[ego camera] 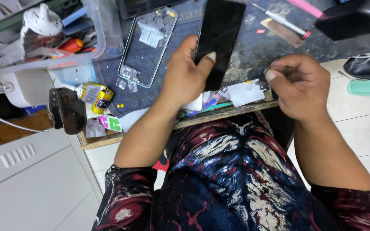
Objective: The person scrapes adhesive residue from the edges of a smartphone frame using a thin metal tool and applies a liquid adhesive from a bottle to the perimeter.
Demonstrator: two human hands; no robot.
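My left hand [186, 72] grips a black phone screen panel [219, 36] by its lower left edge, holding it upright and tilted over the dark work mat [253, 51]. To the right, near the mat's front edge, my right hand [299, 87] has its fingers curled and pinched together; whether something small sits between the fingertips I cannot tell. A bare phone frame [147, 46] with a see-through middle lies flat on the mat left of the panel.
A clear plastic bin [101, 30] of tools stands at the back left. A small yellow box [96, 97] and a black curved object [67, 110] lie near the wooden bench's left edge. Paper scraps [240, 92] crowd the front edge. A pen-like tool [284, 21] lies at the back right.
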